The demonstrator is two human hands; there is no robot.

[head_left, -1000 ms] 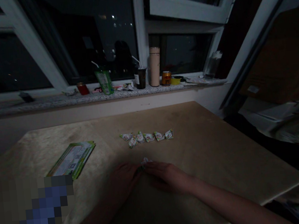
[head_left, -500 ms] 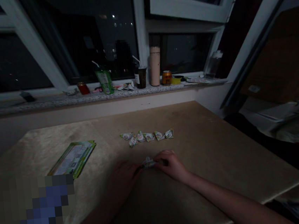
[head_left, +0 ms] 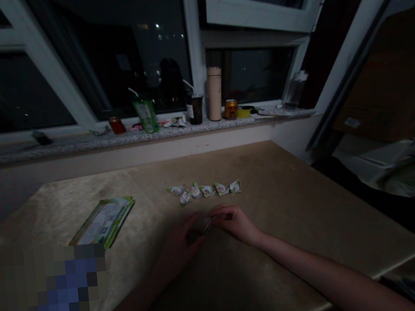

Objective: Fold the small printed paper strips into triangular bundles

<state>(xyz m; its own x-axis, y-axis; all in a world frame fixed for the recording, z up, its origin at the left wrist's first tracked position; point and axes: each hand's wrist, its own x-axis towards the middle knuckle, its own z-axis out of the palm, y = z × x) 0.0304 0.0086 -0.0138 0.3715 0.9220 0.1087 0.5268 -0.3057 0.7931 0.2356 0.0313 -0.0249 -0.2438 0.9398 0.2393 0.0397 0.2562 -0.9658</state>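
A small wrapped candy (head_left: 206, 223) in pale twisted paper is between my two hands, low over the table. My right hand (head_left: 233, 221) pinches its right end with thumb and fingertips. On the left side, my left hand (head_left: 181, 239) has thumb and fingers apart, close to the candy's edge; in the shadow I cannot see clearly whether they touch it. Just beyond my hands lies an uneven row of several similar wrapped candies (head_left: 207, 190), white with green ends.
A green and white package (head_left: 104, 223) lies on the cloth-covered table (head_left: 276, 188) to the left. Along the windowsill (head_left: 176, 131) stand a green cup (head_left: 146, 115), a dark drink cup (head_left: 196, 109), a pink flask (head_left: 215, 93) and a can (head_left: 231, 109). The lower left is pixelated.
The candy has turned from lying sideways to a steeper tilt. My left thumb and fingers have spread from their pinch at its left end. My right hand has shifted slightly and still grips it.
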